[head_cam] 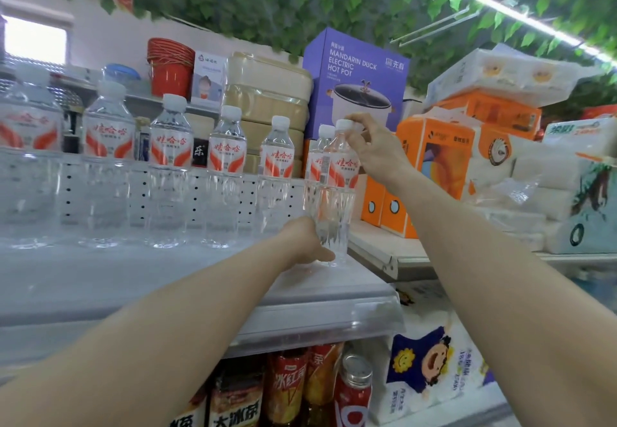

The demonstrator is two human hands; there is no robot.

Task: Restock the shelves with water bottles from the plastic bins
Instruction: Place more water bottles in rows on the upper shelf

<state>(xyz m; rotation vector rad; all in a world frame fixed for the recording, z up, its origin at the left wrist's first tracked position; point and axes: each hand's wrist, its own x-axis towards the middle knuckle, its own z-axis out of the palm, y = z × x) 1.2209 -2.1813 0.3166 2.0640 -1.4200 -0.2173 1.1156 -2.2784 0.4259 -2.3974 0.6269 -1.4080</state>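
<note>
Both hands on one water bottle (337, 189), center frame, standing at the right end of the bottle row (167, 166) on the white shelf (200, 279). Right hand (370, 149) pinches the cap, left hand (309, 243) wraps the base.

A white shelf (167, 279) carries a row of upright water bottles (227, 176) along its back.

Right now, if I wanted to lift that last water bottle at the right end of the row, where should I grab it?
Probably the ribbed clear body below the label of the water bottle, coming from the front. It stands upright at the shelf edge, open toward you. The left hand holds its base and the right hand pinches the cap.
</note>
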